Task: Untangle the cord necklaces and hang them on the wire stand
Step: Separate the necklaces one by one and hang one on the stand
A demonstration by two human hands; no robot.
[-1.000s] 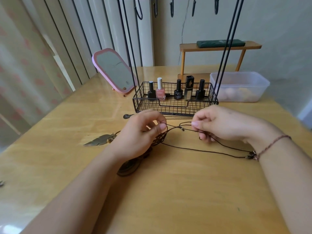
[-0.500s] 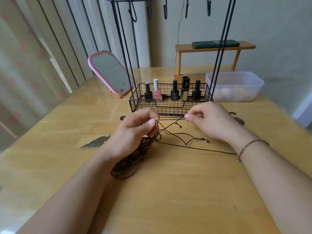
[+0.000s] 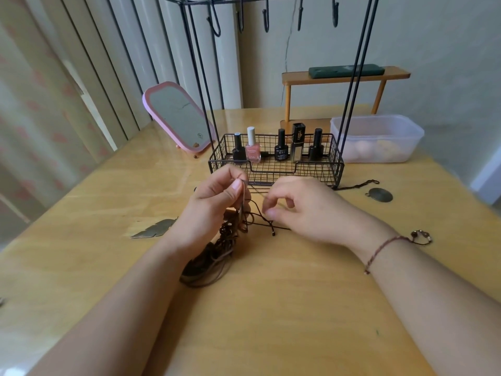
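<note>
A tangle of dark brown cord necklaces (image 3: pixel 217 256) lies on the wooden table (image 3: pixel 271 308), partly hidden under my left wrist. My left hand (image 3: pixel 214 207) pinches several strands between thumb and forefinger and holds them up above the heap. Just to its right, my right hand (image 3: pixel 301 210) has curled fingers, and its fingertips close on a thin dark strand. The black wire stand (image 3: pixel 273 175) rises right behind both hands, its hooks (image 3: pixel 267 20) bare. A feather pendant (image 3: pixel 154 229) lies at the left, a round pendant (image 3: pixel 381 195) at the right.
Several nail polish bottles (image 3: pixel 253 147) stand in the stand's basket. A pink mirror (image 3: pixel 176 118) leans at the back left, with a clear plastic box (image 3: pixel 379 137) and a small wooden shelf (image 3: pixel 344 77) at the back right. A beaded cord end (image 3: pixel 421 236) lies beside my right wrist.
My left hand has lifted its strands higher. My right hand has moved left, close to the left hand, and the long loop of cord that stretched out to the right has drawn in.
</note>
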